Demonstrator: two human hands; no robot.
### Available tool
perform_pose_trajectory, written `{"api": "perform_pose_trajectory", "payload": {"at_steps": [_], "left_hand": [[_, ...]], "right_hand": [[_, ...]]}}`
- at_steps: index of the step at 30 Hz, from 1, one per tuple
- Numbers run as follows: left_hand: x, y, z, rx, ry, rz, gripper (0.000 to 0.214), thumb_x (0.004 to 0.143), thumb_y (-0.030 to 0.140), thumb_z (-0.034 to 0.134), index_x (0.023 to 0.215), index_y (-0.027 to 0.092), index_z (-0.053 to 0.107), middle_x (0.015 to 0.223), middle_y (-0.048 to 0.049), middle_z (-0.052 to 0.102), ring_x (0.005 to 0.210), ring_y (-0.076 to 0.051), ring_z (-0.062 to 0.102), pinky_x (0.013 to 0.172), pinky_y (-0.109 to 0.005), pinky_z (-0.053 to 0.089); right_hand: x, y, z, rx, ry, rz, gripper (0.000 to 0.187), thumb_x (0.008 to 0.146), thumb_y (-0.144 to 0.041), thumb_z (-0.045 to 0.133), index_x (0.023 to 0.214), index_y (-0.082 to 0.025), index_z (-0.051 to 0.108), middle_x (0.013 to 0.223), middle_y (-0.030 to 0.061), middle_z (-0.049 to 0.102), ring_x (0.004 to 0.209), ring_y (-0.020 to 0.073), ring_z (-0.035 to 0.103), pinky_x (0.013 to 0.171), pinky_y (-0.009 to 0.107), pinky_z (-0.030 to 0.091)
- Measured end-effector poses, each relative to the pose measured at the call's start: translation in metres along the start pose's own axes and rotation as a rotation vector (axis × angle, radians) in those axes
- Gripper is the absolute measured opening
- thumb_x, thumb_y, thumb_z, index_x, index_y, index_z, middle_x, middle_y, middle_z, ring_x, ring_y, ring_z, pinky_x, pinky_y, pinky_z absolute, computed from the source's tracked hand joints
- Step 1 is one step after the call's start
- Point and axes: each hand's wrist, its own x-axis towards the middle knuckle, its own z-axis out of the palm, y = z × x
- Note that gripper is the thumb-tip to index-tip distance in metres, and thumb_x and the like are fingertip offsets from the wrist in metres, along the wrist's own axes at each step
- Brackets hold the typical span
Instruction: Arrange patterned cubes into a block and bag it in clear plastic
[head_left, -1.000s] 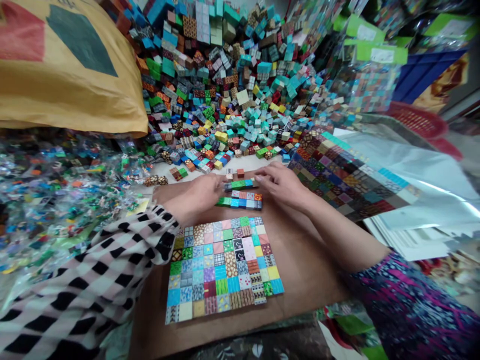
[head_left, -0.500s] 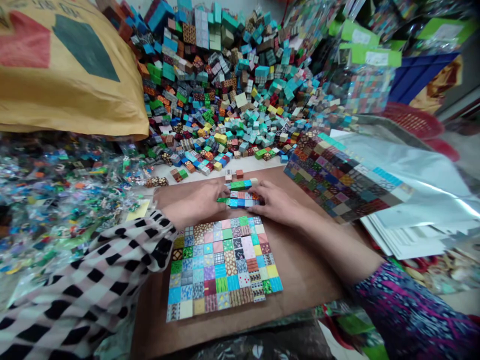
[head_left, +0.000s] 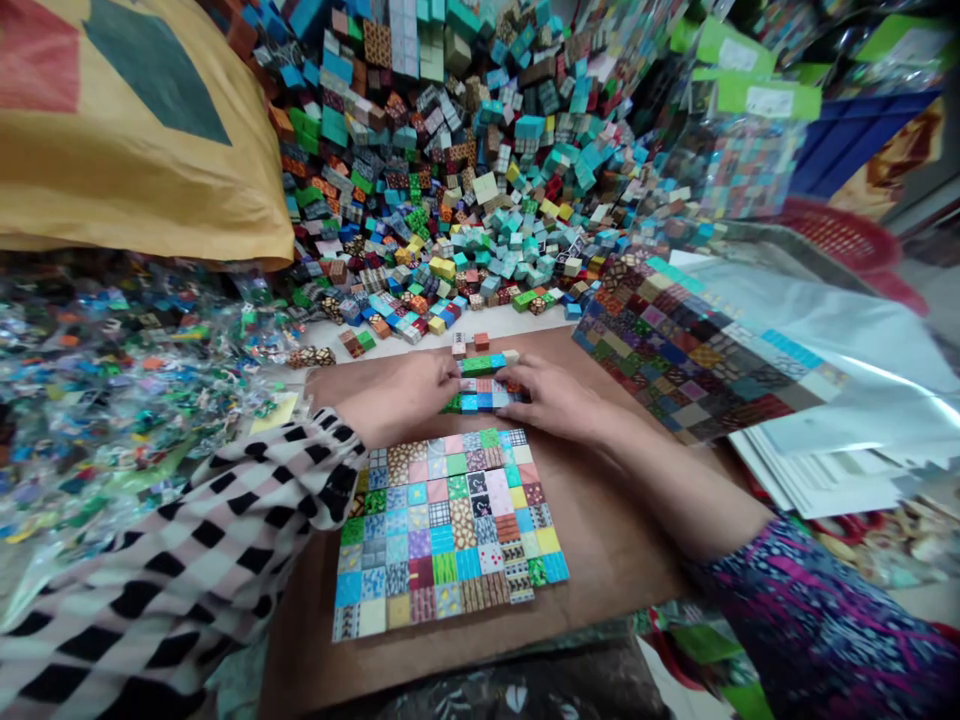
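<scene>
Short rows of small patterned cubes (head_left: 484, 386) lie on a brown board (head_left: 600, 545), with green, blue, red and white faces showing. My left hand (head_left: 416, 388) presses its curled fingers against their left ends. At the right ends, my right hand (head_left: 553, 396) has its thumb and fingers bent around the rows. Fingers partly hide the outer cubes. Nearer to me lies a flat, roughly rectangular layer of many patterned cubes (head_left: 450, 525), some sitting slightly out of line along its edges. Two loose cubes (head_left: 469, 343) sit just beyond the rows.
A large heap of loose cubes (head_left: 450, 190) rises behind the board. To the left are a yellow sack (head_left: 165, 190) and many small plastic packets (head_left: 135, 370). A bagged cube block (head_left: 690, 350), white sheets (head_left: 825, 480) and a red basket (head_left: 840, 235) stand on the right.
My fingers have shifted slightly along the rows, which look pressed closer together at the left end. The camera view has tilted a little. The flat layer of cubes stays in place.
</scene>
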Motion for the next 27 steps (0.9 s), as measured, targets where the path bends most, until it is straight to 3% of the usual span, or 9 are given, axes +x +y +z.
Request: {"api": "perform_pose_trajectory", "payload": {"at_steps": [8,14,20,27], "left_hand": [[0.012,0.001,0.007,0.083,0.059,-0.050,0.012,0.077,0.028,0.056,0.075,0.021,0.065,0.070,-0.0024,0.065,0.070,-0.018,0.056,0.066,-0.031,0.042],[0.009,0.009,0.004,0.212,0.100,-0.064,0.013,0.077,0.026,0.056,0.081,0.022,0.068,0.073,-0.0030,0.066,0.070,-0.018,0.055,0.065,-0.031,0.040],[0.001,0.012,-0.008,0.191,0.102,-0.072,0.016,0.081,0.030,0.055,0.085,0.020,0.067,0.078,-0.0030,0.066,0.069,-0.016,0.054,0.063,-0.031,0.038],[-0.010,0.008,-0.023,0.210,0.117,-0.120,0.015,0.080,0.025,0.055,0.081,0.019,0.068,0.082,-0.0038,0.069,0.074,-0.018,0.058,0.067,-0.031,0.040]], "right_hand": [[-0.001,0.000,0.000,0.015,0.014,-0.025,0.035,0.086,-0.029,0.064,0.121,-0.024,0.061,0.129,0.0103,0.059,0.115,0.0273,0.057,0.097,0.042,0.047],[0.000,0.000,0.000,0.002,-0.001,-0.002,0.033,0.087,-0.032,0.064,0.119,-0.025,0.062,0.127,0.0094,0.059,0.113,0.0272,0.057,0.094,0.041,0.048],[-0.003,-0.001,-0.010,0.014,-0.014,0.041,0.046,0.084,-0.030,0.070,0.128,-0.024,0.056,0.124,0.0110,0.057,0.113,0.0275,0.056,0.097,0.040,0.046],[-0.006,0.004,-0.010,-0.008,-0.007,0.048,0.043,0.086,-0.035,0.067,0.127,-0.025,0.057,0.115,0.0098,0.057,0.106,0.0270,0.058,0.093,0.040,0.048]]}}
